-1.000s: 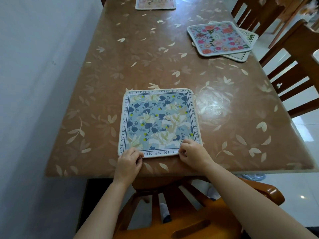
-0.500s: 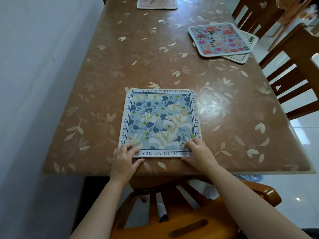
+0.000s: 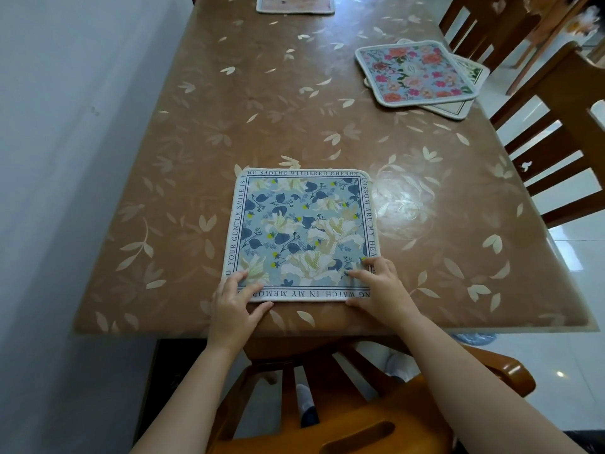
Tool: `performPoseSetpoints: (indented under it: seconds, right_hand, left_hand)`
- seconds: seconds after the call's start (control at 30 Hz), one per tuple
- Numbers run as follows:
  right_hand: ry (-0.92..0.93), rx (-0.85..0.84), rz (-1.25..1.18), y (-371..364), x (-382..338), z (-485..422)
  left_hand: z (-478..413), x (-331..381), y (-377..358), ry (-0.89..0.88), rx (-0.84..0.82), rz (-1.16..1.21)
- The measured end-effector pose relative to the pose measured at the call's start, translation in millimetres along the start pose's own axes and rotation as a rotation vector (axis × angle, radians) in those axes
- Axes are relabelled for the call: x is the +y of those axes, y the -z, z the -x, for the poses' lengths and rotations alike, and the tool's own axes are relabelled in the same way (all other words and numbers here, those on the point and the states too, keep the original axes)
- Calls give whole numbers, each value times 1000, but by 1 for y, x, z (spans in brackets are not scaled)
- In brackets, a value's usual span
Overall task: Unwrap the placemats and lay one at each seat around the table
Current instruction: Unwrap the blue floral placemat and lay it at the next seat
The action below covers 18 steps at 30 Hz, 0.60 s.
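A blue floral placemat (image 3: 301, 231) with a lettered border lies flat near the front edge of the brown leaf-patterned table (image 3: 294, 109). My left hand (image 3: 234, 306) holds its near left corner, fingers on top and thumb along the near edge. At the near right corner my right hand (image 3: 383, 290) grips the same way. A pink rose placemat (image 3: 415, 72) lies at the right side, on top of a pale placemat (image 3: 465, 106) that shows only at its edge. Another placemat (image 3: 294, 3) sits at the far end, cut off by the frame.
A white wall (image 3: 65, 158) runs along the table's left side. Wooden chairs (image 3: 556, 142) stand along the right side. A wooden chair (image 3: 376, 421) is pushed in under the near edge, below my arms.
Both hands have slid a little further onto the mat's near corners, with the fingers spread flatter. The blue placemat sits squarer to the table edge.
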State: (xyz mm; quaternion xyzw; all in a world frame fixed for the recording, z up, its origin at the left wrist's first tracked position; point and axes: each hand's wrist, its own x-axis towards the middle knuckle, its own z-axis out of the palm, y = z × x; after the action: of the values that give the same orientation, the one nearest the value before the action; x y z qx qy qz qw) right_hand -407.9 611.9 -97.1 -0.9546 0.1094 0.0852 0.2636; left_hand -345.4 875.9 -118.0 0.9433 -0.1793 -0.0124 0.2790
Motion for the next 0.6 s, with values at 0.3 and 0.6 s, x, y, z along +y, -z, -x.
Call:
performPoseSetpoints:
  seconds: [0.3, 0.6]
  right_hand:
    - [126, -27, 19, 7, 1, -1]
    - [209, 44, 75, 5, -5, -3]
  left_hand:
    - [0, 4, -1, 0, 16, -17]
    - [1, 7, -3, -47, 40, -63]
